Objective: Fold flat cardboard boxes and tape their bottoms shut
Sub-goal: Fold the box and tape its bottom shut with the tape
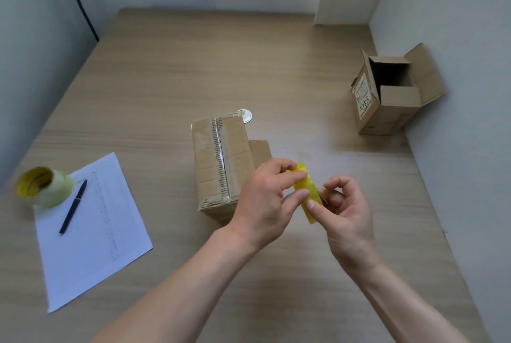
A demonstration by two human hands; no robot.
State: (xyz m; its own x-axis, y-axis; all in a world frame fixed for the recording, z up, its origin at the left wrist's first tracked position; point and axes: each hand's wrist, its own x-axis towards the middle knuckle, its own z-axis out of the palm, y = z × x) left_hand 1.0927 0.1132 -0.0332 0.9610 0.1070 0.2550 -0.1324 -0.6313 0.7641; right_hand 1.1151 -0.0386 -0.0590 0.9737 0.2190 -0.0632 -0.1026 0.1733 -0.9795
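My left hand (266, 199) and right hand (347, 212) both pinch a yellow tape roll (307, 190) just right of the taped box (221, 160) on the desk (166, 80); an open box (392, 94) stands far right.

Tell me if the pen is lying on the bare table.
No, the pen lies on the sheet of paper, beside the tape roll.

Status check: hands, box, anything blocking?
Both hands, left hand and right hand, pinching a yellow tape piece. Taped box beside them on the table. Nothing blocking.
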